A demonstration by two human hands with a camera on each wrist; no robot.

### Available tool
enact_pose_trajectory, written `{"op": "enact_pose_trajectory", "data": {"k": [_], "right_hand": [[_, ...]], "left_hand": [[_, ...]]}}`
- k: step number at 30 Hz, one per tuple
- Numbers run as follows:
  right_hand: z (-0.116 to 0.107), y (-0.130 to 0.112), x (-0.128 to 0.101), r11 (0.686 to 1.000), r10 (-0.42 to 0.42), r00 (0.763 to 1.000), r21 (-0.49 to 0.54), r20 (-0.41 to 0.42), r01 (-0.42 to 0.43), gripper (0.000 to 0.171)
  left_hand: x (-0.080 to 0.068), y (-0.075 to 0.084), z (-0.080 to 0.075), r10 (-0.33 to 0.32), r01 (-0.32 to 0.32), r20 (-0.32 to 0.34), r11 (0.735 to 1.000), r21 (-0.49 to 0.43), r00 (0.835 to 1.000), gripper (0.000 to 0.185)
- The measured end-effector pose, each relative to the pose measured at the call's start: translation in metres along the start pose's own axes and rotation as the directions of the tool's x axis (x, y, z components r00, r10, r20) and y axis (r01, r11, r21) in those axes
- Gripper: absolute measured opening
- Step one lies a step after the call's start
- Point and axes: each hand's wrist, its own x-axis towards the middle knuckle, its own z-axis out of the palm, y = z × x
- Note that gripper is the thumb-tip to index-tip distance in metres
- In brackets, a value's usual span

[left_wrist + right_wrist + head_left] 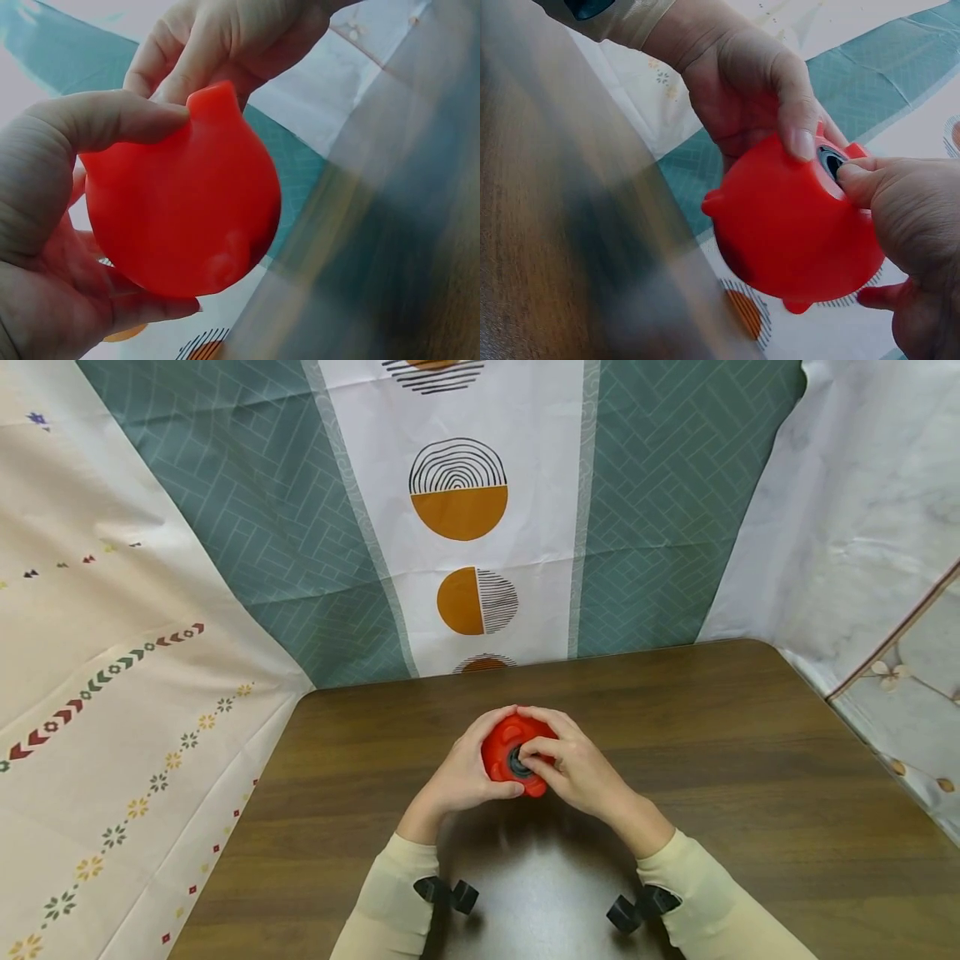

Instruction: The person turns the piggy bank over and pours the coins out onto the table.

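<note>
A round red plastic toy with small nubs, like a piggy bank, is held above the brown table. My left hand grips its left side, thumb across the body. My right hand holds the right side and its fingertips pinch a dark round plug set in the toy's face. In the right wrist view the red body fills the centre and the plug shows at its upper edge under my thumb.
Patterned cloth backdrops hang behind and to both sides of the table. The tabletop around the hands is bare dark wood. Black wrist camera mounts sit on both cream sleeves near the front edge.
</note>
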Motion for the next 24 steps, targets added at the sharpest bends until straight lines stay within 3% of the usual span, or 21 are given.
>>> {"op": "enact_pose_trajectory", "data": {"k": [11,24], "right_hand": [[0.008,-0.010,0.001,0.996,0.083,0.970,0.029,-0.227,-0.079,0.014],[0.013,-0.013,0.000,0.992,0.126,0.949,0.058,-0.290,-0.114,0.015]], "left_hand": [[0.001,0.005,0.003,0.002,-0.006,-0.117,1.000,-0.028,0.993,0.093],[0.002,0.011,0.004,0.023,-0.031,-0.144,0.998,-0.053,0.989,0.095]]}}
